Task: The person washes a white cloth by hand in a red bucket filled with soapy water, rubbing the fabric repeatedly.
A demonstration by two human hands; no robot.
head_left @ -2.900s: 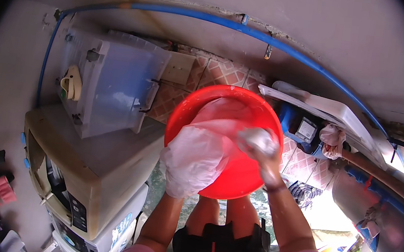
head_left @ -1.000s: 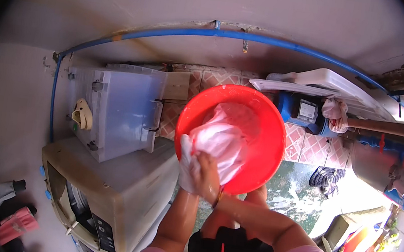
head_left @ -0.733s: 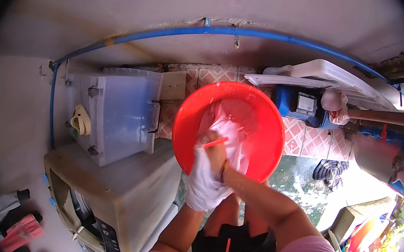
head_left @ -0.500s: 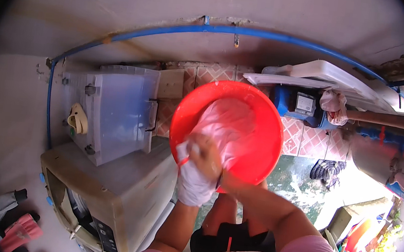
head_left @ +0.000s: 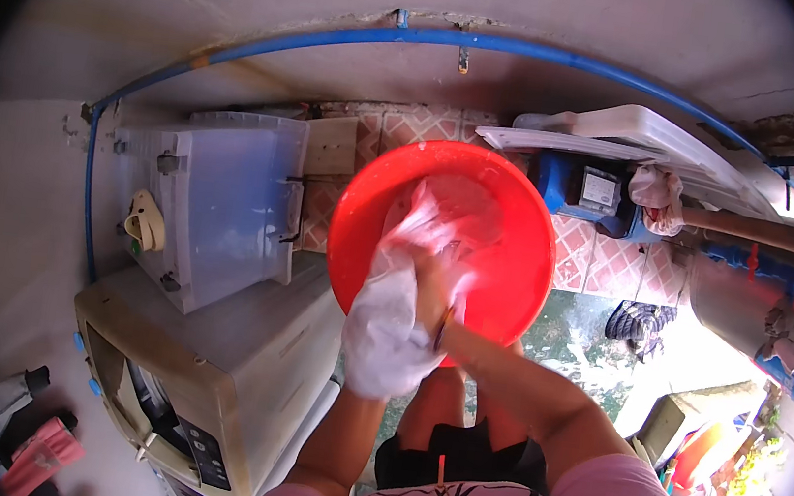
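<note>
A wet white cloth [head_left: 384, 341] is draped over my left hand, hiding its fingers; only my left forearm [head_left: 346, 440] shows below it. My right hand [head_left: 431, 297], slightly blurred, is closed on the cloth just beside the covered hand. Both are over the near left part of a round red basin [head_left: 521, 283]. The far end of the cloth trails down into the basin, where it looks pinkish and smeared by motion.
On the left stand a beige washing machine [head_left: 187, 341] and a clear plastic storage box [head_left: 224, 207]. A blue container [head_left: 563, 189] is behind the basin at right. A dark rag [head_left: 640, 325] lies on the wet floor [head_left: 582, 355]. A blue pipe [head_left: 324, 38] crosses the wall.
My right hand has slid a little toward me and to the right along the cloth. More cloth now bunches around my left hand, and the red strip beside it no longer shows.
</note>
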